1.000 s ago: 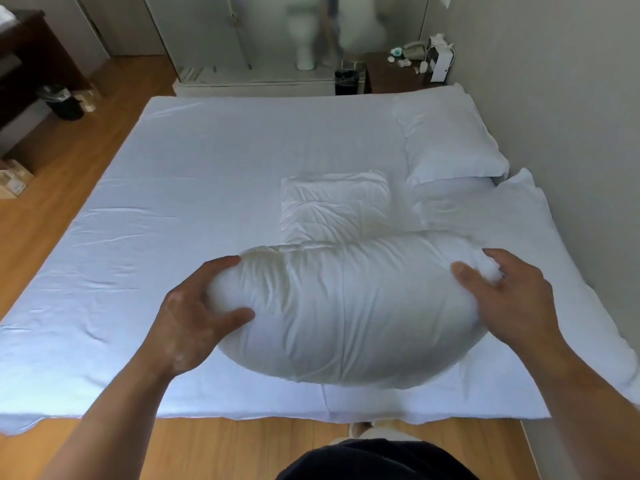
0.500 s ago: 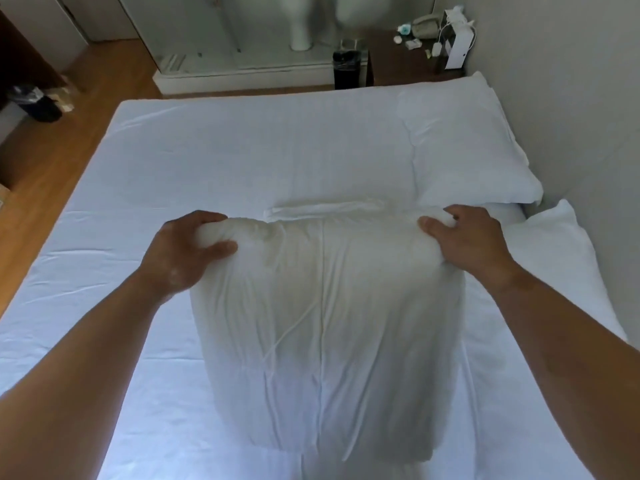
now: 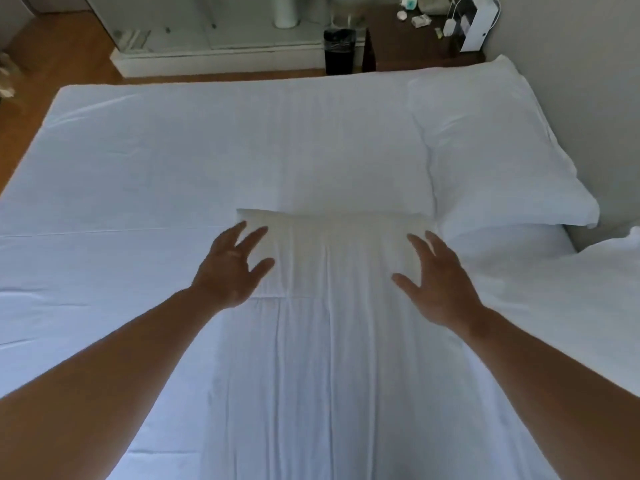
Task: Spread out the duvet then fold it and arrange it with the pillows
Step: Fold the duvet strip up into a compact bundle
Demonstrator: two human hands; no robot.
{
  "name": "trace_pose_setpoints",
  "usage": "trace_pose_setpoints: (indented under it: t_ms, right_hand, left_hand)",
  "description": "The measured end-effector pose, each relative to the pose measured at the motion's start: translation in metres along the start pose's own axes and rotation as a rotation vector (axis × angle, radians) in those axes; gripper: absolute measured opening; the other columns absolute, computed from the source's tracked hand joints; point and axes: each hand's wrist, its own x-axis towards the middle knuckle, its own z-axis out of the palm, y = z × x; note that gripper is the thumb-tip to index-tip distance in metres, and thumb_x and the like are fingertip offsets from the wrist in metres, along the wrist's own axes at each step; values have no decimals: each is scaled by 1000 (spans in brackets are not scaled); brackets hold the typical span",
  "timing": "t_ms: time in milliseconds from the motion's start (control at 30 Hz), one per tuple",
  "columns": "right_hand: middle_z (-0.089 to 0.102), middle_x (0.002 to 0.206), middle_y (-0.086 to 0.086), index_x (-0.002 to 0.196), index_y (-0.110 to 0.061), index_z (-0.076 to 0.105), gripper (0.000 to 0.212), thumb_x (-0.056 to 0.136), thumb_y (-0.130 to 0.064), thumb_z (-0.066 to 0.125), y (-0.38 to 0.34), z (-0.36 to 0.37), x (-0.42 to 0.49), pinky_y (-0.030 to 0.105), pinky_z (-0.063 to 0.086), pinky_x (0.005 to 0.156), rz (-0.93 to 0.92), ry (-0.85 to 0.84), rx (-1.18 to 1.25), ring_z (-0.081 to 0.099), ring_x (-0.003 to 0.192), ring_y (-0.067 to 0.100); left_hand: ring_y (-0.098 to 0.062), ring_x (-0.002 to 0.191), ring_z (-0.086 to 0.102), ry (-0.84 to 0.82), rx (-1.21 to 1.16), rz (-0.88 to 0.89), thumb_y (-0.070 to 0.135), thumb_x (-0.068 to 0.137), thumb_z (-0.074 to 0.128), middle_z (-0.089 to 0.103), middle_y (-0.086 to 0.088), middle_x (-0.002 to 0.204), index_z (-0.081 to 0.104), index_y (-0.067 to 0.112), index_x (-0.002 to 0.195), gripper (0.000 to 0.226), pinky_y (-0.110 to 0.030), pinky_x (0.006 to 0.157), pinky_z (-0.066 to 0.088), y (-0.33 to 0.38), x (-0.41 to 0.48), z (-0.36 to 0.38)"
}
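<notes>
A white, slightly cream pillow [image 3: 332, 251] lies flat in the middle of the bed, its far edge straight across. My left hand [image 3: 232, 268] is open with fingers spread over its left end. Over its right end, my right hand [image 3: 440, 282] is also open. Neither hand grips anything. A large white pillow [image 3: 495, 150] lies at the far right by the wall, and part of another white pillow [image 3: 616, 289] shows at the right edge. White bedding [image 3: 156, 161] lies smooth over the whole bed; I cannot tell duvet from sheet.
Beyond the bed stand a black bin [image 3: 339, 50] and a dark nightstand [image 3: 412, 50] with a white box [image 3: 479, 26], cables and small items. A grey wall [image 3: 588, 81] runs along the right. Wooden floor [image 3: 17, 119] lies to the left.
The pillow that both hands held up has been laid flat on the bed and let go. Both hands now hover open over its ends, and my view has moved forward over the bed.
</notes>
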Motion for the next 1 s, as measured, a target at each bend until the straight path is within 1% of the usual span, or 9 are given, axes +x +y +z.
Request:
trace_pose_setpoints:
  t_ms: [100,233,433,533,700,800,867,933,1000]
  right_hand:
    - [-4,168,2,158,-38,7,85,85,-79,22,-11,56,8,53,13,123,-117,-117,-120,1,155,26]
    - [-17,167,-4,156,-44,-7,82,87,-82,16,-18,88,82,59,-6,121,-131,-108,-176,-17,153,21]
    - [-15,167,-12,152,-52,-12,84,79,-90,4,51,160,167,59,-4,121,-1,-150,-166,-11,154,17]
    - [-8,168,-10,153,-52,-6,81,81,-86,9,82,215,195,56,1,123,-25,-45,-40,-5,155,14]
    - [7,168,-10,157,-43,8,78,88,-76,22,117,254,229,45,2,125,-52,146,234,4,153,5]
    - [13,167,-9,157,-41,13,79,87,-77,18,111,239,224,47,3,125,-38,63,155,10,153,8]
    - [28,163,-5,154,-36,26,80,87,-77,13,95,210,224,53,3,123,32,22,-68,19,152,13]
    - [39,156,1,147,-24,39,78,90,-70,13,71,180,229,60,3,121,127,24,-266,25,149,22]
    - [27,162,7,151,-23,33,75,91,-63,13,53,171,230,60,6,121,144,42,-211,19,151,29]
  left_hand:
    - [-22,152,-20,-107,224,161,79,82,-4,-16,3,166,-5,48,155,79,-50,124,-2,15,14,61]
    - [-26,149,-27,-41,330,163,76,89,-3,-25,5,164,-17,49,151,70,-62,118,-11,16,79,96]
    - [-19,153,-16,50,226,-36,82,81,-9,-13,9,166,-14,51,152,77,-63,118,-6,-32,158,161]
    - [-18,153,-12,143,131,-98,83,82,-6,-6,9,167,-6,49,154,80,-64,119,-2,-38,186,218]
    - [-22,154,6,390,29,-67,75,90,18,19,7,164,22,41,154,73,-63,119,4,-33,217,267]
    - [-19,154,6,289,42,-62,78,88,12,18,9,165,21,42,154,75,-60,120,4,-32,214,253]
    - [-14,154,3,159,100,-59,83,81,0,11,14,166,11,48,154,82,-55,121,4,-37,214,228]
    - [-13,152,12,125,174,21,86,76,-7,16,17,164,11,53,152,85,-54,119,13,-45,216,197]
    - [-17,148,28,179,229,130,84,80,-6,32,16,159,23,54,150,82,-55,114,21,-50,211,176]
